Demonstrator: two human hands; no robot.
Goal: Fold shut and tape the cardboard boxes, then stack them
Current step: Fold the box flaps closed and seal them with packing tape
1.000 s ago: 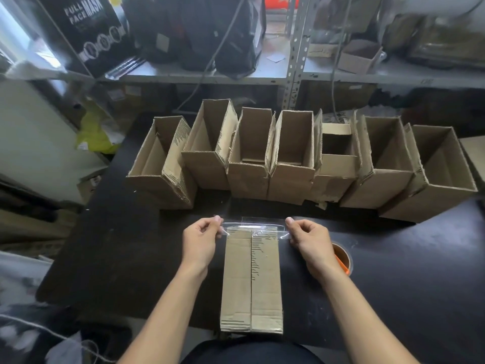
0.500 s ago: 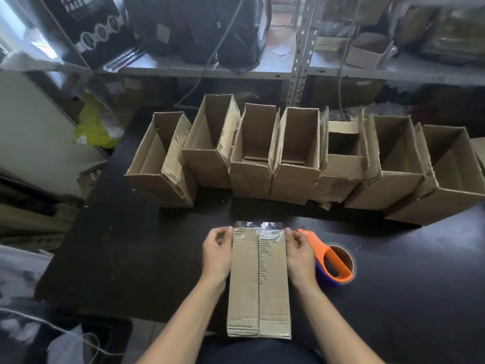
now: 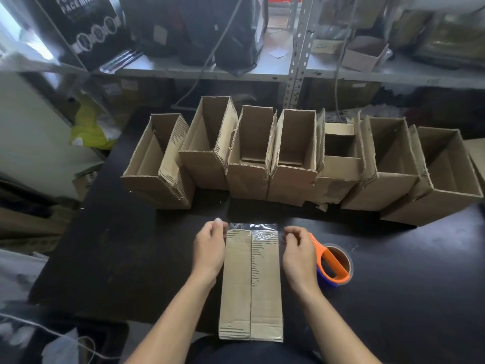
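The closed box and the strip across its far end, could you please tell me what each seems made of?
Closed box: brown corrugated cardboard, matte; fluted edges show at its near end. Strip: likely clear plastic packing tape, glossy, wrinkled, catching light.

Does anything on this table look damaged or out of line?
Yes: the fifth open box in the back row sits lower than its neighbours, a torn scrap hanging at its base. The clear tape on the closed box is wrinkled.
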